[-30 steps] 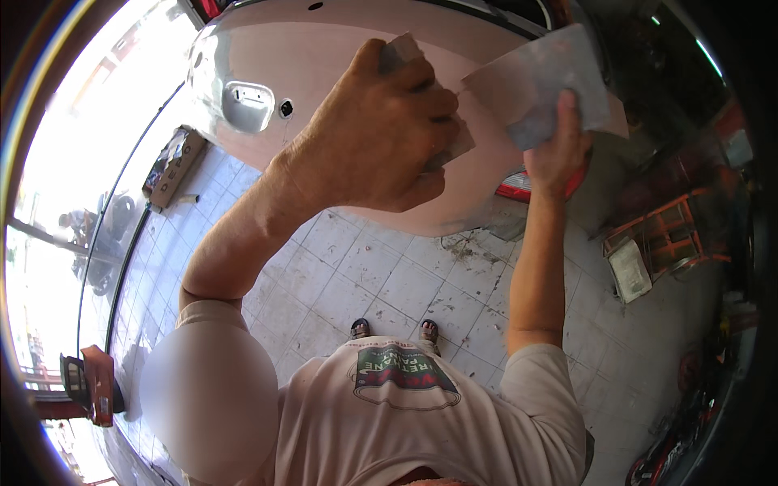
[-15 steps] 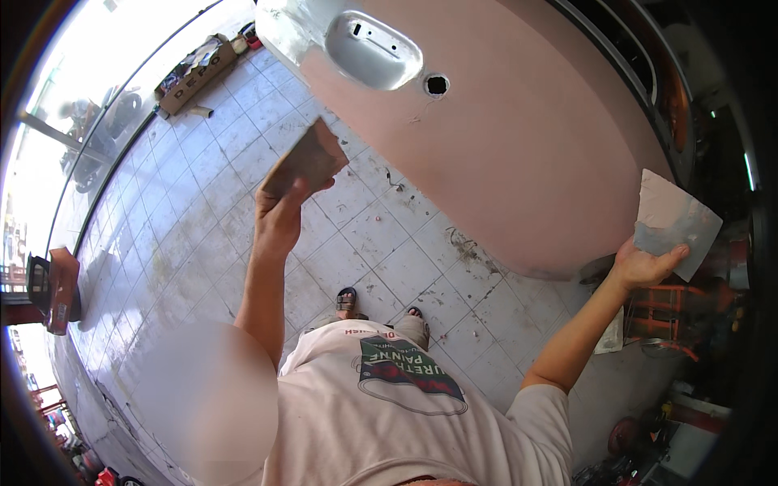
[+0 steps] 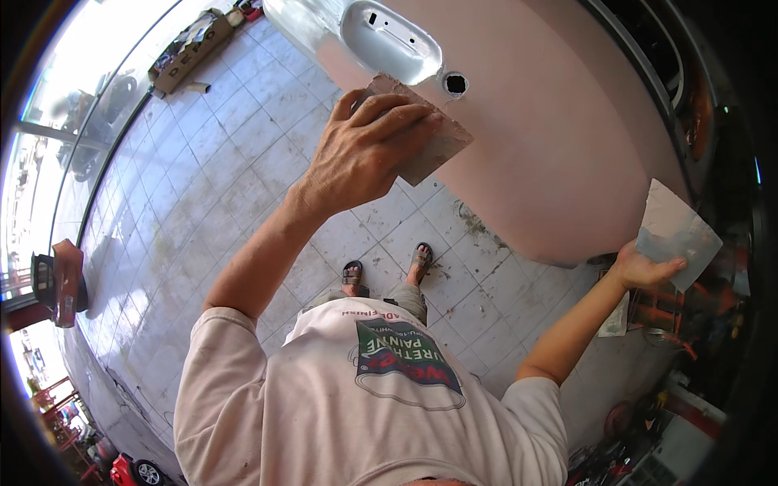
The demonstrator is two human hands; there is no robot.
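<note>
A car body panel (image 3: pixel 551 162) coated in smooth pink filler fills the upper right. Bare metal shows at its door-handle recess (image 3: pixel 397 49), and beside that is a round hole (image 3: pixel 455 84). My left hand (image 3: pixel 352 154) is closed on a flat putty spreader (image 3: pixel 433 158), its fingers across the face and pink filler along its edge. The spreader overlaps the panel's near edge, below the recess; whether it touches cannot be told. At the right, my right hand (image 3: pixel 640 266) grips a grey flat plate (image 3: pixel 677 231) bearing a pink layer of filler, thumb on top.
Stained pale tiles (image 3: pixel 243 170) lie under my sandalled feet. A cardboard box (image 3: pixel 190 53) of odds and ends stands at the far left by the glass front. An orange metal frame (image 3: pixel 648 308) is near my right forearm. A red toy car (image 3: pixel 134 470) sits lower left.
My left hand has swung right and forward with the spreader, turning so its back shows, and now overlaps the panel's edge. My right hand and plate have hardly moved.
</note>
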